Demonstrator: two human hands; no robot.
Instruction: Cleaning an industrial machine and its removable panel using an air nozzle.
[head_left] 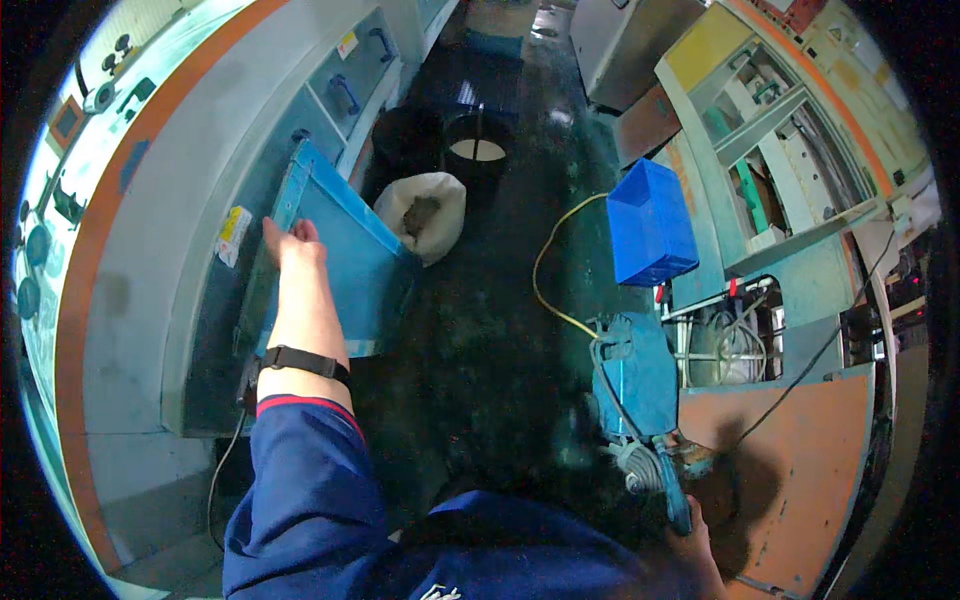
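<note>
My left hand (290, 243) grips the upper edge of a blue hinged machine door (350, 260), which stands swung out from the grey machine body (180, 230) on my left. A dark band sits on that wrist above a navy sleeve. My right hand (690, 530), low at the right, holds the handle of a blue tool or lever (665, 480) with a round metal part beside it, just below a blue box-shaped unit (635, 365).
A white open sack (428, 212) and a black bucket (477, 150) stand on the dark floor ahead. A yellow cable (548, 275) runs along the floor. A blue plastic crate (650, 225) sits by the right-hand machine, whose orange panel (800, 470) is close to my right hand.
</note>
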